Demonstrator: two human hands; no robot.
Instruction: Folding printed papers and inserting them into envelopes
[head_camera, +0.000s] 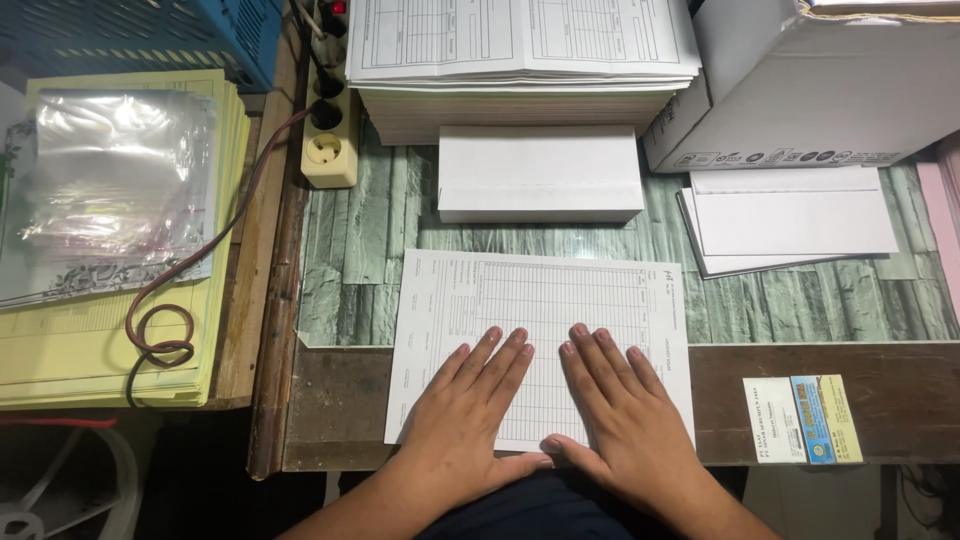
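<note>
- Where the desk meets its near edge, one printed form is laid flat, and it is pressed down by the left hand and the right hand, both spread open with fingers flat and nothing gripped
- Just beyond the form, a stack of white envelopes is seen, and behind that a tall pile of printed forms; neither touches the sheet under the hands
- To the right, a second, thinner pile of envelopes is partly covered by one white cardboard box
- Two small cards are set side by side on the dark wooden edge, right of the hands
- On the left, one power strip, one brown cable, a stack of yellow paper and a clear plastic sleeve are found
- The form's long axis runs left to right, with its lower edge overhanging the desk toward the person
</note>
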